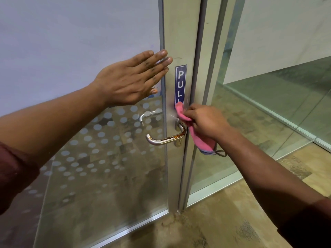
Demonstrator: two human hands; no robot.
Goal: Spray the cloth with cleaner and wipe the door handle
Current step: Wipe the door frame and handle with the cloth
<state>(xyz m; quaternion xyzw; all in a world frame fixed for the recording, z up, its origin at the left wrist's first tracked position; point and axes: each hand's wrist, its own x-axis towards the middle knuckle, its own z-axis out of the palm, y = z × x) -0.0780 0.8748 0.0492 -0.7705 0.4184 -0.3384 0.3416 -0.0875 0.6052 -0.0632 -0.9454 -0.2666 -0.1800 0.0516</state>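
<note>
Glass door in pale metal frame (180, 42) is held steady by left hand (132, 77), fingers flat, spread. Pink cloth (191, 129) is pinched by right hand (206, 122), pressed beside stained silver door handle (166, 138) for wiping.

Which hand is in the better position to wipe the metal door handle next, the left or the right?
The right hand. It already grips the pink cloth right at the base of the door handle, so it likely needs only a short move. The left hand holds nothing and lies flat on the door above the handle.
</note>
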